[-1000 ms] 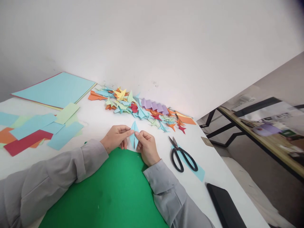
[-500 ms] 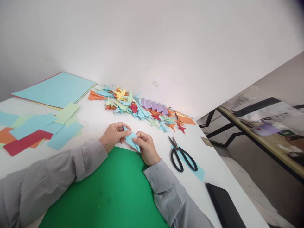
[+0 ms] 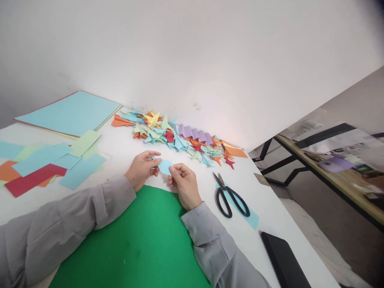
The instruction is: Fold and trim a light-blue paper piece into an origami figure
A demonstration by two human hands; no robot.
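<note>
Between my hands is a small piece of light blue paper [image 3: 165,167], held up just beyond the far edge of a green sheet [image 3: 135,240]. My left hand [image 3: 142,170] pinches its left end between thumb and fingers. The right end is gripped by my right hand [image 3: 185,183], thumb on the near face. Parts of the paper are hidden behind my fingers, so its folds cannot be made out fully. Beyond my hands lies a pile of folded paper shapes [image 3: 180,142] in several colours. Black-handled scissors [image 3: 225,194] rest to the right of my right hand.
A light blue paper strip [image 3: 252,218] lies under the scissors. On the right is a black phone-like slab [image 3: 283,256]. Loose coloured strips [image 3: 39,176] spread at left, with large stacked sheets [image 3: 72,114] behind. A white wall [image 3: 192,60] backs the table; a wooden-topped shelf [image 3: 324,172] stands right.
The blue paper has turned in my hands from a steep slant to nearly level and sits slightly higher. My fingers have shifted to its left and right ends.
</note>
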